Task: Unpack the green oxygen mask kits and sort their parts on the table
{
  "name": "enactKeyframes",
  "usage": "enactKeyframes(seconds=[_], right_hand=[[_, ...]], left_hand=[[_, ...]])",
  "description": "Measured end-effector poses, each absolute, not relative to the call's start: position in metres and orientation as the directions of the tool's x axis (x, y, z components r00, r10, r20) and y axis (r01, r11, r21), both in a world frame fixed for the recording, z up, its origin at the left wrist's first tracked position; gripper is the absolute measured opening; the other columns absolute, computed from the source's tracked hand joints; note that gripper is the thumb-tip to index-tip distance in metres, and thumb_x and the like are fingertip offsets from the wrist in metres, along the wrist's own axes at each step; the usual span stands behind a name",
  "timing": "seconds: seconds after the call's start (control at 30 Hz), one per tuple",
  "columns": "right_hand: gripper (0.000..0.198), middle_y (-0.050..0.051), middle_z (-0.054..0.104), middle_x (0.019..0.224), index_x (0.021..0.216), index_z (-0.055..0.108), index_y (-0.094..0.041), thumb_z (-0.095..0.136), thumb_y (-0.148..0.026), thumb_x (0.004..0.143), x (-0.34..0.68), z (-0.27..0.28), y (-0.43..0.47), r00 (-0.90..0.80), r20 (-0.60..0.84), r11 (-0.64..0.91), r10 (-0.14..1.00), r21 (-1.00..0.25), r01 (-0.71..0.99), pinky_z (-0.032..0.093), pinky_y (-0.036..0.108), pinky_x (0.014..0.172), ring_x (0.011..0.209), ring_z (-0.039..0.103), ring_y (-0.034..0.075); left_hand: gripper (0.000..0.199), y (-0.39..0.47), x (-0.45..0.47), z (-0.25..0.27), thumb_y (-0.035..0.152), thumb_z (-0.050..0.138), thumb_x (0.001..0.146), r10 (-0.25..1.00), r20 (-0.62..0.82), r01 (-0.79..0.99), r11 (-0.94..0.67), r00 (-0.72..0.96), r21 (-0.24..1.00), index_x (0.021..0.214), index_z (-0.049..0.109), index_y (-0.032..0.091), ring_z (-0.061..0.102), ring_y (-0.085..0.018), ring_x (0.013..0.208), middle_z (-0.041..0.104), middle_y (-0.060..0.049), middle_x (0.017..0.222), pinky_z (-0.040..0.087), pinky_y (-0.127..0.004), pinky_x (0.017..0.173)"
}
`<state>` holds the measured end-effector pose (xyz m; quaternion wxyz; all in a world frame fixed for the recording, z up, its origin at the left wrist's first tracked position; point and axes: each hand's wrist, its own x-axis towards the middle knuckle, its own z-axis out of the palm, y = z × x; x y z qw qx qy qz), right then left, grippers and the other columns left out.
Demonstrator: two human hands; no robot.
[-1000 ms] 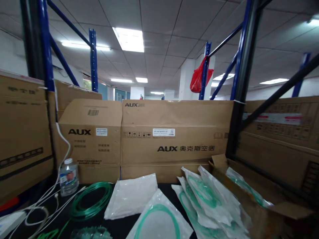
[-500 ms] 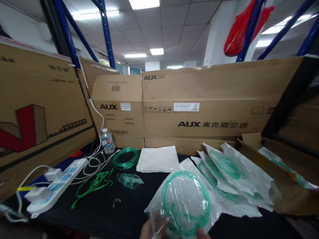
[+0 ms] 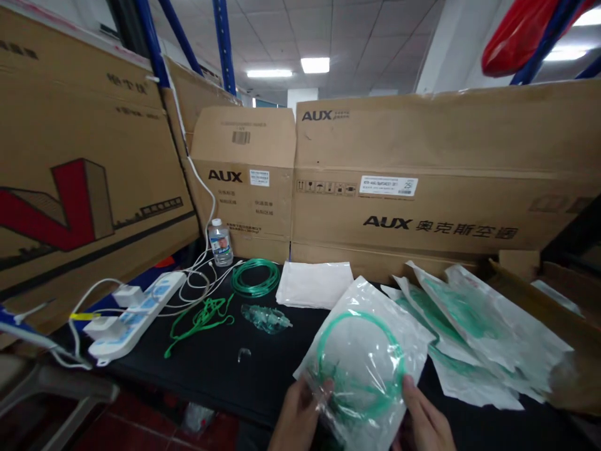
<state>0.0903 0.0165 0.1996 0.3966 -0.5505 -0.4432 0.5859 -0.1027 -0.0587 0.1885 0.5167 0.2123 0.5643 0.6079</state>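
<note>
A clear-fronted pouch [image 3: 366,300] with coiled green tubing [image 3: 398,341] inside is held up over the front of the black table. My left hand [image 3: 300,407] grips its lower left side, with the thumb on the clear film. My right hand [image 3: 422,410] pinches the right edge, its thumb beside the coil. Farther back lie a loose coil of green tubing [image 3: 256,279], a clear green-tinted plastic mask [image 3: 265,318], a tangled green strap [image 3: 201,319] and a small clear bent piece [image 3: 244,355]. Several similar pouches [image 3: 469,319] overlap on the right.
White folded sheets [image 3: 314,285] lie at the back. On the left are a power strip [image 3: 136,322] with plugs and white cables, and a water bottle [image 3: 220,243]. Cardboard panels [image 3: 338,213] wall the table. An open carton [image 3: 558,351] stands at the right edge.
The view has tilted down and turned slightly left, so more of both hands shows. The pouch stays held between them, and the other things keep their places on the table.
</note>
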Motion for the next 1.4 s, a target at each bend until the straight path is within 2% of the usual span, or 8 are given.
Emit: enactKeyframes(seconds=[0.13,0.27,0.47,0.6,0.83,0.97,1.23,1.4], right_hand=[[0.056,-0.009,0.044,0.042,0.071,0.056,-0.020,0.069,-0.074,0.078,0.069,0.235,0.043,0.033,-0.187,-0.184,0.982,-0.980,-0.076,0.030,0.021,0.031,0.036,0.038,0.010],[0.052,-0.009,0.045,0.040,0.064,0.050,-0.021,0.069,-0.065,0.085,0.047,0.262,0.079,0.164,-0.029,-0.003,0.986,-0.987,-0.159,0.031,0.020,0.031,0.034,0.039,0.009],[0.036,-0.005,0.063,0.056,0.079,0.055,-0.018,0.068,-0.050,0.091,0.036,0.265,0.121,0.215,-0.048,0.029,0.976,-0.940,-0.340,0.056,0.022,0.046,0.042,0.061,0.011],[0.023,-0.002,0.068,0.064,0.083,0.056,-0.016,0.072,-0.031,0.090,0.022,0.261,0.119,0.054,-0.139,-0.101,0.989,-0.891,-0.443,0.067,0.030,0.067,0.062,0.075,0.018],[0.015,0.002,0.071,0.068,0.086,0.056,-0.015,0.068,-0.006,0.091,-0.048,0.256,0.118,-0.262,-0.310,-0.404,0.914,-0.761,-0.507,0.067,0.039,0.083,0.076,0.080,0.025],[0.004,0.013,0.077,0.082,0.099,0.060,-0.007,0.062,-0.006,0.096,-0.060,0.258,0.113,-0.387,-0.393,-0.547,0.834,-0.679,-0.489,0.064,0.034,0.088,0.087,0.080,0.025],[0.037,0.032,0.072,0.112,0.128,0.050,0.003,0.061,-0.019,0.101,-0.053,0.257,0.098,-0.498,-0.560,-0.749,0.662,-0.503,-0.431,0.066,0.033,0.079,0.100,0.077,0.032],[0.036,0.015,0.067,0.126,0.136,0.053,-0.013,0.059,-0.027,0.103,-0.074,0.249,0.120,-0.474,-0.631,-0.782,0.614,-0.408,-0.471,0.065,0.035,0.073,0.096,0.074,0.023]], left_hand=[[0.083,-0.073,-0.109,0.190,0.076,0.081,0.064,0.893,-0.314,-0.446,0.149,-0.323,0.882,0.117,0.074,0.014,0.068,-0.021,0.070,0.074,-0.007,0.083,0.057,-0.032,0.066],[0.081,-0.078,-0.114,0.198,0.076,0.081,0.063,0.854,-0.344,-0.503,0.115,-0.391,0.856,0.115,0.075,0.014,0.068,-0.021,0.072,0.074,-0.007,0.082,0.056,-0.030,0.066],[0.088,-0.093,-0.129,0.190,0.079,0.082,0.057,0.773,-0.442,-0.535,0.159,-0.456,0.830,0.115,0.076,0.013,0.067,-0.019,0.068,0.075,-0.006,0.082,0.054,-0.029,0.066],[0.090,-0.100,-0.138,0.179,0.080,0.082,0.055,0.764,-0.484,-0.469,0.270,-0.428,0.841,0.115,0.075,0.013,0.068,-0.020,0.065,0.077,-0.008,0.089,0.054,-0.028,0.061],[0.087,-0.064,-0.126,0.178,0.086,0.075,0.058,0.858,-0.395,-0.322,0.292,-0.328,0.901,0.104,0.077,0.012,0.070,-0.022,0.068,0.075,-0.009,0.082,0.055,-0.028,0.060],[0.085,-0.052,-0.127,0.173,0.088,0.069,0.062,0.880,-0.363,-0.197,0.314,-0.308,0.929,0.100,0.077,0.012,0.071,-0.022,0.063,0.075,-0.008,0.078,0.056,-0.029,0.058],[0.070,-0.052,-0.134,0.176,0.080,0.068,0.074,0.884,-0.344,-0.004,0.361,-0.316,0.932,0.096,0.078,0.014,0.073,-0.025,0.064,0.077,-0.008,0.075,0.053,-0.026,0.054],[0.062,-0.051,-0.137,0.180,0.075,0.075,0.071,0.865,-0.363,0.034,0.398,-0.347,0.917,0.087,0.080,0.015,0.072,-0.024,0.065,0.073,-0.006,0.065,0.050,-0.024,0.056]])
